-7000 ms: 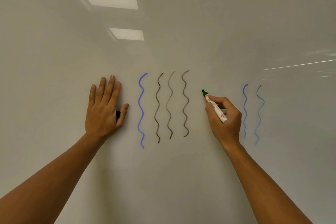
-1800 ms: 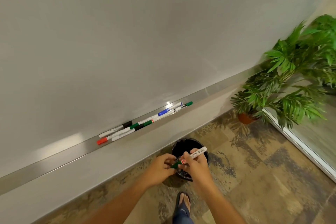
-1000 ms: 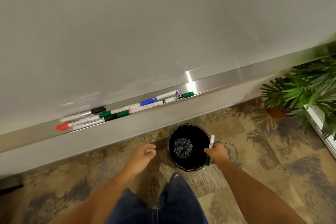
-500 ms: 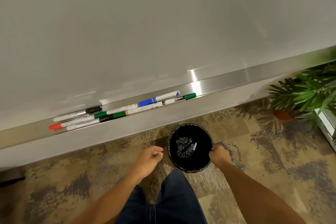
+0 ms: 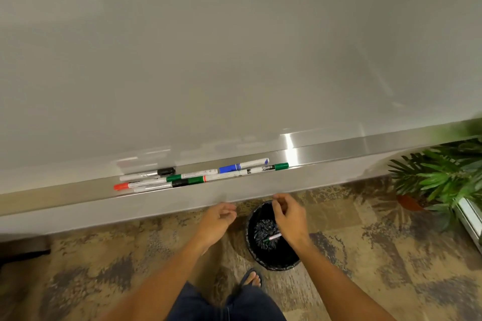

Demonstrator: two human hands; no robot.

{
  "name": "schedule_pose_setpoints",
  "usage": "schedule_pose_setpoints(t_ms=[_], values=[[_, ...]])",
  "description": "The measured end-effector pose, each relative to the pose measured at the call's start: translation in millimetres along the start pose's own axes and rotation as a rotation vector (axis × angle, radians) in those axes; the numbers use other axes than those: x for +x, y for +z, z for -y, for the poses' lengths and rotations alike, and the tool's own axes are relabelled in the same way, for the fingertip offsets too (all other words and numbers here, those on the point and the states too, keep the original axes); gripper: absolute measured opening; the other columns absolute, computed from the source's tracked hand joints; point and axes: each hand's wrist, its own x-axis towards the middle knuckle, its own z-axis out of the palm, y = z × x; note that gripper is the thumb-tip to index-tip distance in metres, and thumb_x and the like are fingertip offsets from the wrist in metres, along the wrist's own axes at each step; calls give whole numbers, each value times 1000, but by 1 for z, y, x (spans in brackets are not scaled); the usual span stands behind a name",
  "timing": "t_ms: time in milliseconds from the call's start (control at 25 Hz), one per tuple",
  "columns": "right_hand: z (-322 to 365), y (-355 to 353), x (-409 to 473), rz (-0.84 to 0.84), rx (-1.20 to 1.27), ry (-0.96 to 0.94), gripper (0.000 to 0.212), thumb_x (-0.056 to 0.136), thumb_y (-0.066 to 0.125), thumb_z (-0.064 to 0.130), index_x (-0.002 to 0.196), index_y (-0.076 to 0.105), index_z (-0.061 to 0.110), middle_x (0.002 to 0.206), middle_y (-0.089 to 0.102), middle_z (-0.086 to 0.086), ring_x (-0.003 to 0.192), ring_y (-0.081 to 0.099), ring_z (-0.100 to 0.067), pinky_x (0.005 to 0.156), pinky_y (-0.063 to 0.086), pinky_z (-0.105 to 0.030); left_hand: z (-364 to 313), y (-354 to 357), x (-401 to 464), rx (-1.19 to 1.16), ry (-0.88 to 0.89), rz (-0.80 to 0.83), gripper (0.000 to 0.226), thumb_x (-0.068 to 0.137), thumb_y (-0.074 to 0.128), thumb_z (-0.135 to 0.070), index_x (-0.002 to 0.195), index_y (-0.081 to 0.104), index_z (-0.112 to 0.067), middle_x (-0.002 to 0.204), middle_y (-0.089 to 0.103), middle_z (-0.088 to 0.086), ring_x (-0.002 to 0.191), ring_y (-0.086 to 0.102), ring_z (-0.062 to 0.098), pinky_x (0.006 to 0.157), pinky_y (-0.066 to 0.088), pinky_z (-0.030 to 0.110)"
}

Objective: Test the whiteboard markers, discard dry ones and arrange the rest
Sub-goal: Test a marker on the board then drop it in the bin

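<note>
Several whiteboard markers lie in the metal tray (image 5: pixel 339 150) under the whiteboard (image 5: pixel 234 60): a black-capped one (image 5: pixel 148 173), a red-capped one (image 5: pixel 135 185), green-capped ones (image 5: pixel 191 177), a blue one (image 5: pixel 242 166) and a green-ended one (image 5: pixel 266 169). A green marker (image 5: pixel 272 238) lies inside the black waste bin (image 5: pixel 273 259) on the floor. My left hand (image 5: pixel 216 221) hangs just left of the bin, fingers loosely curled, holding nothing. My right hand (image 5: pixel 288 216) hovers over the bin, fingers relaxed and empty.
A potted plant (image 5: pixel 438 180) stands at the right by a white frame (image 5: pixel 469 219). The floor is patterned carpet. My foot in a sandal (image 5: pixel 251 280) is just in front of the bin.
The green marker left my right hand and now lies in the bin. Both hands have risen toward the tray, and the view has tilted up slightly.
</note>
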Motion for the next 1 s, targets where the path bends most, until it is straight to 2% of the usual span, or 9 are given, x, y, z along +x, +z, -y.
schedule_pose_setpoints(t_ms=[80,200,280,360,440,600,800,920,1000], values=[[81,-24,-6,-5,-78,-308,17,99,57,27,115,63,24,102,64,14,88,61,1,76,52,-17,-30,-24,-46,-86,92,-158,21,98,59,-22,118,63,-24,114,66,-4,103,63,10,92,52,27],[109,-25,14,-76,-225,-482,22,96,60,25,119,59,22,116,57,8,105,51,-9,86,45,-22,-40,-31,-36,-94,119,-156,20,97,60,-26,117,63,-29,114,64,-4,102,63,12,89,54,28],[106,-19,26,-98,-404,-522,32,91,65,30,121,58,20,120,55,3,111,48,-18,93,46,-30,-39,-34,-33,-100,120,-164,19,96,60,-27,115,63,-32,115,64,-5,103,63,12,89,55,30],[107,-18,36,-70,-533,-536,39,88,67,38,121,56,19,121,55,-1,111,48,-24,94,47,-37,-45,-35,-42,-104,148,-210,19,96,60,-28,115,63,-33,115,64,-5,102,63,13,84,54,27],[110,-18,45,-42,-623,-527,39,89,68,38,120,55,18,120,54,-4,111,49,-27,93,47,-40,-48,-40,-45,-131,163,-248,19,95,61,-30,114,64,-33,115,64,-5,103,63,14,83,53,27],[108,-19,58,-80,-718,-522,32,91,68,33,113,55,13,109,57,-8,95,53,-28,82,48,-38,-43,-47,-53,-129,183,-296,17,95,61,-34,112,63,-36,115,63,-7,103,64,12,87,54,30],[106,-23,68,2,-753,-540,24,99,55,31,115,52,14,112,57,-7,98,50,-26,83,41,-34,-26,-56,-66,-121,175,-344,22,97,60,-33,119,61,-33,119,61,-6,106,62,13,90,53,28],[107,-29,70,41,-732,-557,15,100,56,25,111,51,18,110,57,-4,91,41,-20,76,34,-30,-22,-56,-69,-121,171,-341,22,96,60,-32,118,61,-32,120,62,-5,105,62,13,88,53,27],[106,-32,73,62,-712,-549,16,99,58,21,112,52,20,111,58,-3,91,40,-18,75,34,-29,-20,-57,-70,-116,175,-345,21,96,60,-32,118,61,-33,120,62,-5,105,62,13,91,54,29]])
